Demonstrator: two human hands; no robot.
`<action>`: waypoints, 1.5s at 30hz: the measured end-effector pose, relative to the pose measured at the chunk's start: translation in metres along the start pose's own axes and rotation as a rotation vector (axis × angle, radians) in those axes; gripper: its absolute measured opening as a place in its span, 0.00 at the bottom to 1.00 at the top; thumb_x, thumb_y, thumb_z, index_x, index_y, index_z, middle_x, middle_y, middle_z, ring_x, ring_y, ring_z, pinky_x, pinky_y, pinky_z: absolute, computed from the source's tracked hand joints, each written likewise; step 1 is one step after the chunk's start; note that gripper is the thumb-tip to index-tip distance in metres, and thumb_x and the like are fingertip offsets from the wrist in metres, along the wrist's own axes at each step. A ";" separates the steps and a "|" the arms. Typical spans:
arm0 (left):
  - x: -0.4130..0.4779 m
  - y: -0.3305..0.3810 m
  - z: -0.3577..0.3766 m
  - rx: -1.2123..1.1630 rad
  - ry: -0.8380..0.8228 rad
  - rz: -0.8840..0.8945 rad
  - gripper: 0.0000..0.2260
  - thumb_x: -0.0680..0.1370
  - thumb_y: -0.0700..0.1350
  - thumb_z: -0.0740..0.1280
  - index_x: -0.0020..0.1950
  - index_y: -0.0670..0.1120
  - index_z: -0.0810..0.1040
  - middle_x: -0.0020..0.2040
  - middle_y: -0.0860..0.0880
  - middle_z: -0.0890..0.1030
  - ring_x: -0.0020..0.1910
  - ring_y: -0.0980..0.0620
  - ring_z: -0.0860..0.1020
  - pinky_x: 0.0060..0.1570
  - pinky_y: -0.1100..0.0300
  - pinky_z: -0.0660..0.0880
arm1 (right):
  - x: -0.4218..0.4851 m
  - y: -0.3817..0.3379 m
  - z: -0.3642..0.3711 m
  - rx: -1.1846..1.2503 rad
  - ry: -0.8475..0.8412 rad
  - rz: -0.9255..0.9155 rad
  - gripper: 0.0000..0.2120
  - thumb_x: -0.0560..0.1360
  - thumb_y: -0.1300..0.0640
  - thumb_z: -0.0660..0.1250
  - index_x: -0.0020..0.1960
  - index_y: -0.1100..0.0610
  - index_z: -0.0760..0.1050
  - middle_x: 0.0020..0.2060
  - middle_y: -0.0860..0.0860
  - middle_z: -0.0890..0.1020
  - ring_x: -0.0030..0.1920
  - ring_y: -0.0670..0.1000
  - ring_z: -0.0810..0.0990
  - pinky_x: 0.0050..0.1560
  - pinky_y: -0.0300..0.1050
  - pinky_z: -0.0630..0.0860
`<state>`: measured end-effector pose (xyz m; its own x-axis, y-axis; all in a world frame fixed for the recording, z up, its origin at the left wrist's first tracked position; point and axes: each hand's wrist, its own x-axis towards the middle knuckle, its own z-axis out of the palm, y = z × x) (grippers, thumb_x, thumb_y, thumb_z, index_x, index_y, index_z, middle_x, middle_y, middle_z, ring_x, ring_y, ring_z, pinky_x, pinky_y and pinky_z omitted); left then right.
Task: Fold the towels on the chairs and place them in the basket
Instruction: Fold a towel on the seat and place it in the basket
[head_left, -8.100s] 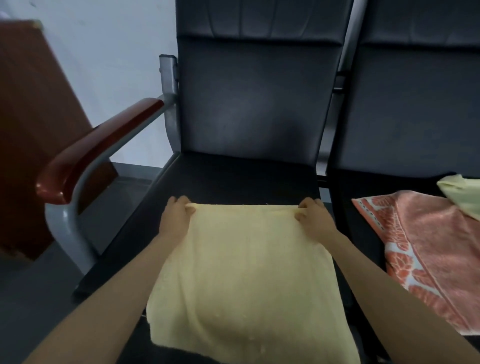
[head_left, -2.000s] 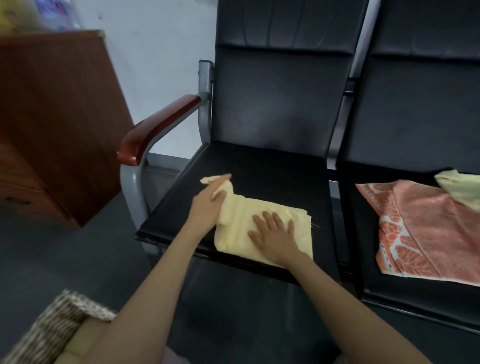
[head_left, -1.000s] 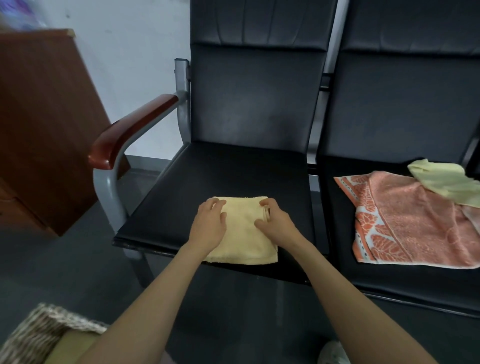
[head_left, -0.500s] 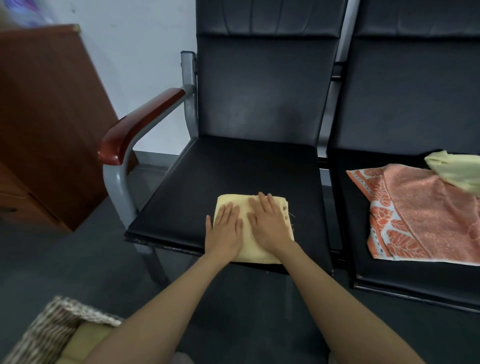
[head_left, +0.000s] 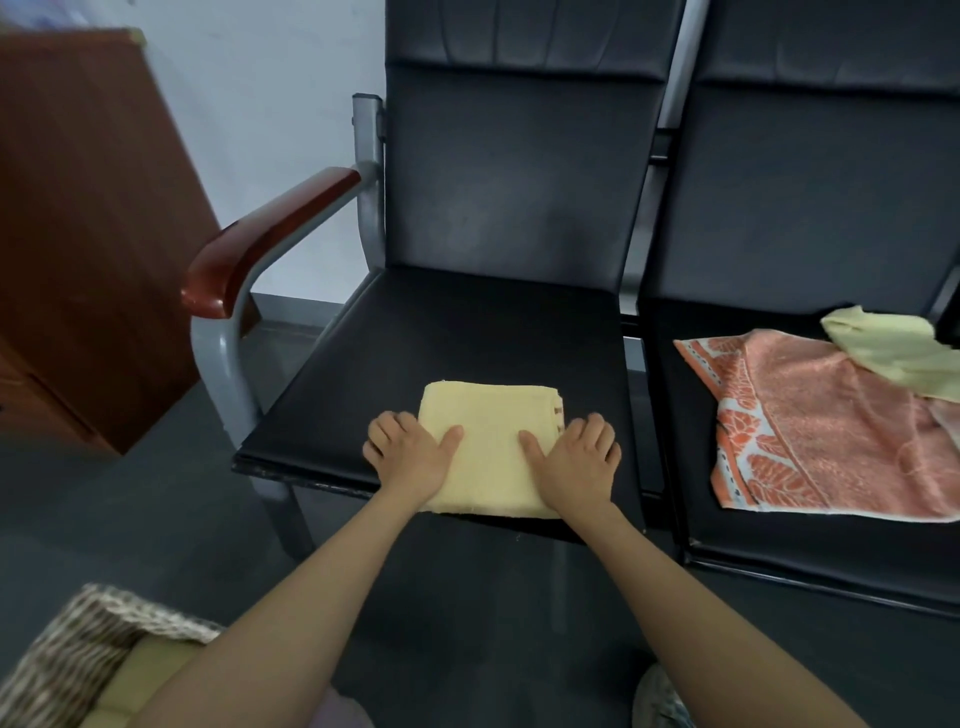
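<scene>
Since half a second ago both hands have slid from the top to the sides of the folded yellow towel (head_left: 488, 447). Left hand (head_left: 410, 452) and right hand (head_left: 571, 457) clasp opposite edges, thumbs on top, probably to lift it without unfolding. It lies at 6 o'clock on the chair seat (head_left: 441, 338); the basket (head_left: 78, 654) is at 7 o'clock.

I see a nubby yellow cloth towel (head_left: 488, 452) on the matt black chair seat (head_left: 467, 338), its wooden armrest (head_left: 270, 234) glossy.

Yellow towel (head_left: 488, 447), black chair (head_left: 467, 332)
</scene>
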<state>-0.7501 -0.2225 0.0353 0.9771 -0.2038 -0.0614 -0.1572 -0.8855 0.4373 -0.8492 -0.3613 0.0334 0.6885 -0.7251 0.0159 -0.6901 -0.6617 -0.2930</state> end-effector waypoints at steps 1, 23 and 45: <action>0.000 0.000 -0.002 0.036 -0.011 -0.012 0.31 0.77 0.65 0.57 0.67 0.40 0.64 0.67 0.43 0.61 0.66 0.43 0.59 0.67 0.49 0.56 | 0.001 -0.001 0.001 0.018 0.008 -0.009 0.35 0.78 0.36 0.50 0.70 0.64 0.61 0.70 0.57 0.59 0.72 0.57 0.55 0.73 0.54 0.52; -0.016 0.033 -0.045 -0.858 -0.150 0.312 0.07 0.81 0.46 0.60 0.55 0.56 0.75 0.52 0.61 0.75 0.50 0.61 0.73 0.46 0.67 0.69 | 0.011 0.023 -0.077 0.780 -0.074 -0.285 0.19 0.82 0.53 0.53 0.71 0.40 0.59 0.56 0.52 0.74 0.53 0.53 0.76 0.45 0.41 0.69; -0.032 0.045 -0.028 -0.298 0.008 0.669 0.25 0.77 0.46 0.68 0.73 0.47 0.66 0.47 0.53 0.63 0.44 0.56 0.66 0.45 0.68 0.65 | 0.010 0.076 -0.102 0.530 -0.104 -0.347 0.31 0.70 0.60 0.74 0.69 0.49 0.66 0.57 0.47 0.70 0.55 0.46 0.69 0.53 0.37 0.65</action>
<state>-0.7849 -0.2443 0.0820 0.6870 -0.6568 0.3108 -0.6761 -0.4210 0.6047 -0.9175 -0.4378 0.1085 0.8885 -0.4455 0.1101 -0.2375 -0.6516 -0.7204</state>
